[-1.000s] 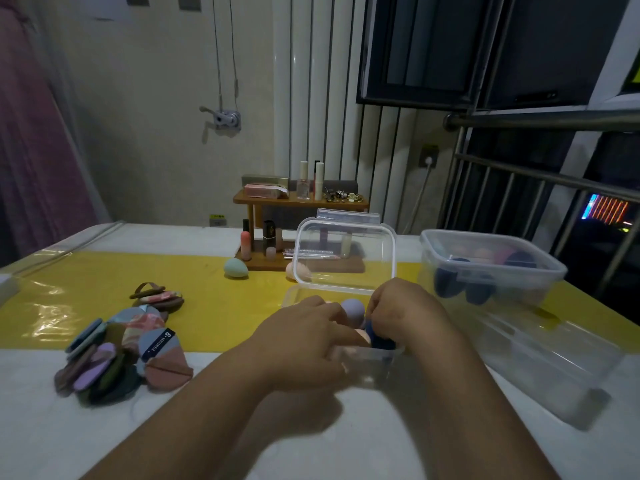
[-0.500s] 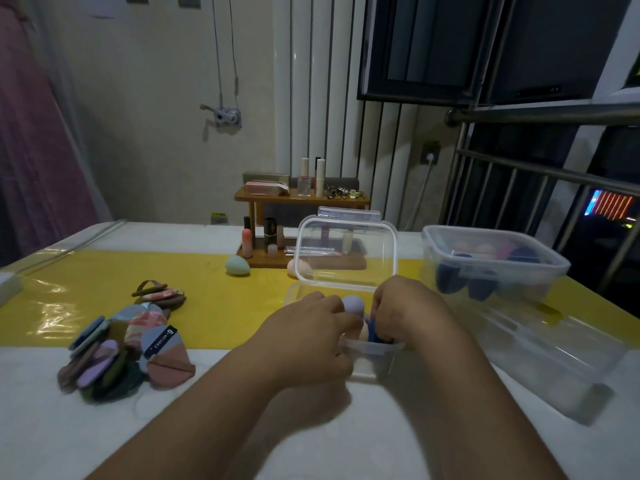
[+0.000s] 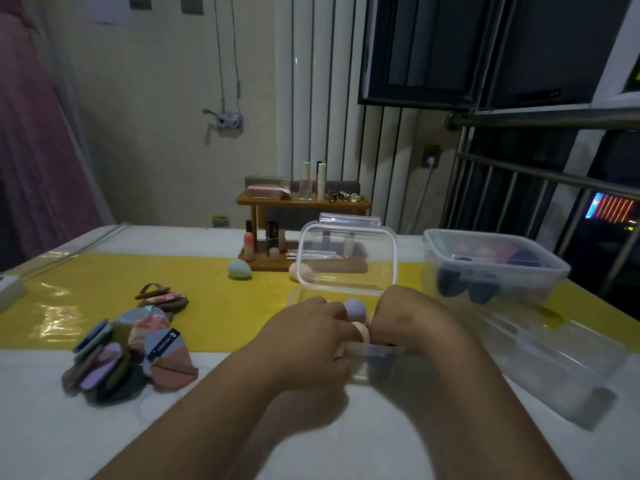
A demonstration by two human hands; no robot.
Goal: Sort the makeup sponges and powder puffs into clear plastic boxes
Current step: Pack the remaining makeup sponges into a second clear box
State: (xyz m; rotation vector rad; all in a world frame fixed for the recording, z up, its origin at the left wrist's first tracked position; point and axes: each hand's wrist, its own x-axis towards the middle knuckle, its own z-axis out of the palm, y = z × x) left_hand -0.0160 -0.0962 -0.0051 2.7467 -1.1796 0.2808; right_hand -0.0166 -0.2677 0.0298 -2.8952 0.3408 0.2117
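We find the white table with its yellow strip (image 3: 52,427) as before. The large clear lidded box (image 3: 485,237) stands just right of the small clear hinged box (image 3: 346,258), well apart from the pile of powder puffs (image 3: 128,358). The left hand (image 3: 308,337) stays curled at the small box's near wall. The right hand (image 3: 408,317) has its fingers hidden, so we cannot tell either grip. Inside the small box a peach egg sponge (image 3: 362,332) now shows below the lilac egg sponge (image 3: 355,308).
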